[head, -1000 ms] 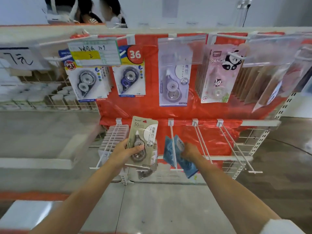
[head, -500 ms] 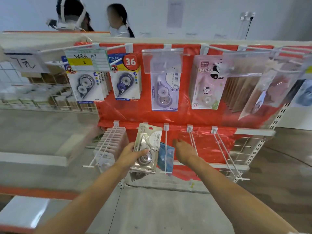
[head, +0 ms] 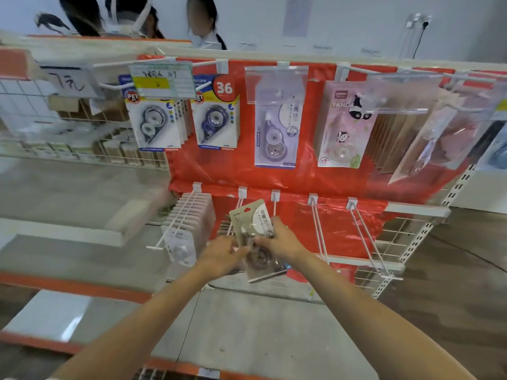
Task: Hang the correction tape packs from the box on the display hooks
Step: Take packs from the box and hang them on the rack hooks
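Where hands [head: 223, 257] grip, pack [head: 255, 237] reads "36".

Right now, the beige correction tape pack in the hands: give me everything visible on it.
The beige correction tape pack is a flat card with a clear plastic blister over a round-wheeled dispenser, a white disc with dark characters near its top and a "36" at upper left. It is tilted, top leaning left, in front of the lower row of white hooks. The left hand pinches its left edge; the right hand grips its right side. Whether it is threaded on a hook cannot be told.

Both hands, left [head: 219, 256] and right [head: 282, 242], grip a beige correction tape pack [head: 256, 237] before the lower hooks [head: 318, 226].
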A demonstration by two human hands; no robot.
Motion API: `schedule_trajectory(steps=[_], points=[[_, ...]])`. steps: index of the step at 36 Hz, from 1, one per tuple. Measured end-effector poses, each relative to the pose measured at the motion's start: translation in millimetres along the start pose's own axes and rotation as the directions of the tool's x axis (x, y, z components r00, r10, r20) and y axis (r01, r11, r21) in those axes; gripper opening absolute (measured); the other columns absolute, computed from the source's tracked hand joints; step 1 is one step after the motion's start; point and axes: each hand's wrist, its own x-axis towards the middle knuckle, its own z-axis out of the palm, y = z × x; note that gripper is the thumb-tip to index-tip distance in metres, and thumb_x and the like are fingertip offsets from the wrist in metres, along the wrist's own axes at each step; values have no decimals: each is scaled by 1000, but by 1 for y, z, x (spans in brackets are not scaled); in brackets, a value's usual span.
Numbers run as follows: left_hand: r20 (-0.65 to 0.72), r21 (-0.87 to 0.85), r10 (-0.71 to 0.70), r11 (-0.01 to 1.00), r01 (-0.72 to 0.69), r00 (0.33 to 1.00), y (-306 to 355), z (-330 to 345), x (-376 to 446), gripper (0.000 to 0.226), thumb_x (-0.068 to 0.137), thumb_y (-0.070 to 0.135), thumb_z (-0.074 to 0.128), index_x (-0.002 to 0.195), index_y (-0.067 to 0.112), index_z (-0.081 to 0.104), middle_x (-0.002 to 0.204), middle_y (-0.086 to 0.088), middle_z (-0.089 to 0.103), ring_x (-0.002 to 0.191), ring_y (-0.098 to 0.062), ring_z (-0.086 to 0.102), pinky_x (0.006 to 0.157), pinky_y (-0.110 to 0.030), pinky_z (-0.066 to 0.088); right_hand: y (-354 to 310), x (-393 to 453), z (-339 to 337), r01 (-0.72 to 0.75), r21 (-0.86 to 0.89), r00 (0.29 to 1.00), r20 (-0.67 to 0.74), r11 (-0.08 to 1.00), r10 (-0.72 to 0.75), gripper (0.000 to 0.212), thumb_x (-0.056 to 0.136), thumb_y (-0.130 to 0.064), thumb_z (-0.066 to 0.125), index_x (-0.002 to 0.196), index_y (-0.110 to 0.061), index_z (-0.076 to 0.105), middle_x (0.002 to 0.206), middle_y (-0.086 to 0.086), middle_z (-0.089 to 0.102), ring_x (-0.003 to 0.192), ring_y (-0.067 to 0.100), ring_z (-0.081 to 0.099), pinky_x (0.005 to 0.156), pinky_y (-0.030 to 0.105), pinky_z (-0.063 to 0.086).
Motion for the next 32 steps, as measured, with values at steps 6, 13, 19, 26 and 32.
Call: schedule_trajectory(steps=[6, 13, 19, 26, 32], points=[[-154, 199, -11, 979, 42, 988, -39, -4, -3, 32, 92, 27, 56, 121, 13, 54, 119, -6, 57, 111, -22, 50, 92, -32, 40, -4, -9, 17, -25, -358, 999, -54, 933, 6, 44, 93, -16, 53, 131, -2, 35, 127, 21, 55, 115, 38, 53, 88, 40, 46], [-207, 213, 3, 976, 42, 978, -64, -16, -3, 32, 92, 26, 58, 122, 12, 56, 121, -7, 56, 112, -23, 51, 94, -34, 41, -23, -17, 42, 57, -792, 997, 14, 608, -75, 41, 94, -17, 51, 128, 0, 36, 120, 18, 60, 108, 38, 59, 81, 39, 46], [-169, 188, 54, 982, -21, 984, -77, -24, 2, 34, 91, 21, 58, 122, 7, 56, 121, -11, 58, 111, -26, 53, 96, -35, 40, -36, -17, 55, 21, -788, 998, 54, 616, 35, 42, 93, -26, 54, 125, -3, 42, 123, 16, 60, 112, 34, 58, 81, 38, 44], [-155, 159, 86, 985, -61, 984, -85, -28, 13, 31, 90, 22, 58, 119, 11, 57, 119, -8, 59, 110, -24, 54, 94, -35, 42, -25, -14, 65, -119, -674, 963, 100, 729, 249, 49, 92, -19, 55, 133, 0, 38, 131, 19, 52, 120, 34, 52, 89, 35, 44], [-129, 139, 132, 984, -114, 983, -91, -30, 21, 29, 90, 23, 59, 117, 10, 59, 117, -9, 60, 106, -24, 56, 92, -35, 44, -10, -11, 74, -220, -585, 943, 76, 781, 323, 53, 88, -23, 62, 132, -6, 39, 129, 15, 55, 117, 31, 54, 87, 35, 45]])
